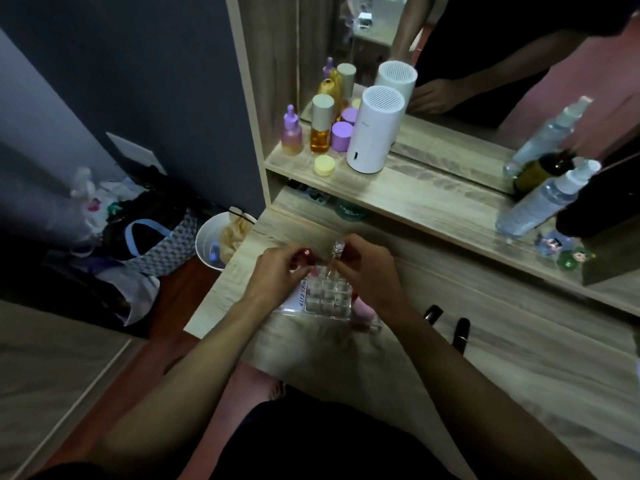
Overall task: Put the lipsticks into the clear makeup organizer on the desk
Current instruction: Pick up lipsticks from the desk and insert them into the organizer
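Two black lipsticks (446, 323) lying loose on desk (519, 375); left hand (277, 271) pinching red one (306, 256), right hand (367, 268) gripping clear-capped tube (337, 249), above clear gridded organizer (327, 296).

Both forearms reach forward from the lower edge of the view and converge above the clear organizer (327, 293). The left hand (277, 273) sits at the organizer's left edge, fingers curled inward, pinching a small dark red lipstick (306, 255) at the fingertips. The right hand (367, 268) sits over the organizer's far right corner, knuckles up, thumb and fingers closed around a slim clear-capped lipstick (337, 249) held upright. The 2 hands nearly meet, fingertips just apart. Both wrists are bare and slightly bent downward.
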